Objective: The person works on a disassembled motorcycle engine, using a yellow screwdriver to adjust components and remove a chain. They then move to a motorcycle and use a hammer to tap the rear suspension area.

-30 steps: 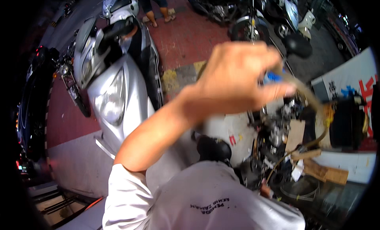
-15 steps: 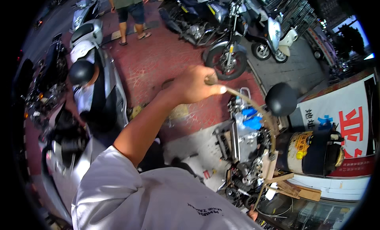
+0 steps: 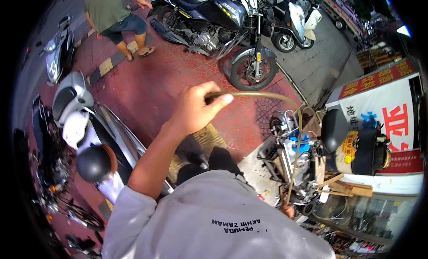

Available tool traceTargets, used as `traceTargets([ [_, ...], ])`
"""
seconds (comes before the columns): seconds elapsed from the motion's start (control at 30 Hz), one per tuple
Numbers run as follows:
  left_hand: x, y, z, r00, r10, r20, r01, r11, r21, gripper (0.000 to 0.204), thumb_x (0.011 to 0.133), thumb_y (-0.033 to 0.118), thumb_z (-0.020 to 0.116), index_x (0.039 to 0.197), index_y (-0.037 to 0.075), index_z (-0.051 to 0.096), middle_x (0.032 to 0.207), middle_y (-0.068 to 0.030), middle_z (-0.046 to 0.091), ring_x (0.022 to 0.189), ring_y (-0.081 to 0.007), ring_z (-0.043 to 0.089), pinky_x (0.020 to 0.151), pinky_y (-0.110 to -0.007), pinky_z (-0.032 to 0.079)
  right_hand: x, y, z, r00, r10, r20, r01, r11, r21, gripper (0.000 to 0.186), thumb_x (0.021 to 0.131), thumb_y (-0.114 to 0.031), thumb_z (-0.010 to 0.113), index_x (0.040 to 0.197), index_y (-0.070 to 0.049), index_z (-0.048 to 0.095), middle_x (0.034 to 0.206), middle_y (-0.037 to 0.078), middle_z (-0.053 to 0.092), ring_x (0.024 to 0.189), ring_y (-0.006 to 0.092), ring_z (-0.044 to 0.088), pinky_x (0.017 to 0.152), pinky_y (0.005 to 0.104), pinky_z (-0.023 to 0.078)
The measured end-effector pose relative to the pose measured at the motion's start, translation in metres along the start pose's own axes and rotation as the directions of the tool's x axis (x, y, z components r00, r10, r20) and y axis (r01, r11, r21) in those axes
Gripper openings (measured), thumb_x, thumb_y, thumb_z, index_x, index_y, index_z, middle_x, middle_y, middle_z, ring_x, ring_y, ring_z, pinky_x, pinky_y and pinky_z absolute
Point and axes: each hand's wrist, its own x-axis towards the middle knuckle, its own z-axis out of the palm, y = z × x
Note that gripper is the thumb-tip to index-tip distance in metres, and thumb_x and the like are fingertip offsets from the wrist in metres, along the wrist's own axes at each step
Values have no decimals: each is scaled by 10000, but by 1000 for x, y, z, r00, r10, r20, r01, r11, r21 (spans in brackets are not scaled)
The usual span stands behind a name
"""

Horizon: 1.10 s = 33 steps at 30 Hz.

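My left hand is raised in front of me, shut on the end of a thin tan hose. The hose arcs right from my fist, then drops down to a partly stripped motorcycle at my right side. Its lower end disappears among the parts near my grey shirt. My right hand is out of sight. Under my hand lies red brick paving.
A silver scooter with a black helmet stands at left. A black motorcycle is parked ahead, its front wheel toward me. A person in a green shirt walks at top left. A black-and-yellow drum and a signboard stand at right.
The view has swung from the silver scooter toward the paving and the parked motorcycles. My left hand, close to the camera before, now reaches farther out, still holding the hose, which arcs longer.
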Motion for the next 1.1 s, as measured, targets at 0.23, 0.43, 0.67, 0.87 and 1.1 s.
traceTargets([
  [0.23, 66, -35, -122, 987, 80, -141, -67, 993, 94, 367, 891, 337, 812, 834, -3, 684, 652, -71, 598, 607, -140, 544, 575, -323, 442, 91, -154, -168, 751, 384, 537, -450, 893, -10, 781, 896, -792, 562, 872, -39, 766, 844, 173, 747, 744, 259, 720, 614, 452, 519],
  [0.43, 146, -114, -207, 998, 19, -60, -11, 992, 123, 330, 908, 307, 803, 849, 8, 676, 674, -2, 549, 633, -92, 487, 579, -286, 397, 140, -296, -194, 722, 297, 625, -344, 938, -48, 684, 924, -731, 549, 1088, -83, 693, 969, 174, 739, 912, 284, 704, 759, 454, 515],
  [0.67, 250, -212, -312, 983, -182, 34, 170, 961, 217, 320, 920, 283, 792, 862, -5, 666, 679, 12, 564, 636, -78, 510, 576, -271, 408, 186, -525, -178, 633, -49, 773, 83, 997, -5, 655, 956, -661, 534, 1340, -135, 608, 1114, 176, 730, 1109, 313, 685, 929, 457, 511],
  [0.87, 330, -328, -459, 963, -262, -59, 267, 916, 299, 313, 908, 286, 801, 844, 12, 665, 665, 18, 541, 558, -80, 492, 478, -281, 391, 172, -660, -281, 534, 188, 825, -378, 925, 34, 800, 877, -828, 510, 863, -87, 811, 976, 169, 775, 1039, 343, 731, 927, 479, 549],
  [1.1, 433, -425, -557, 965, -115, 236, 65, 976, 210, 367, 914, 307, 803, 837, -21, 656, 687, 4, 555, 618, -87, 486, 545, -295, 413, 120, -696, -436, 558, 566, 607, -631, 765, -133, 867, 862, -786, 602, 1179, 9, 738, 1183, 239, 735, 1205, 387, 674, 1002, 459, 537],
])
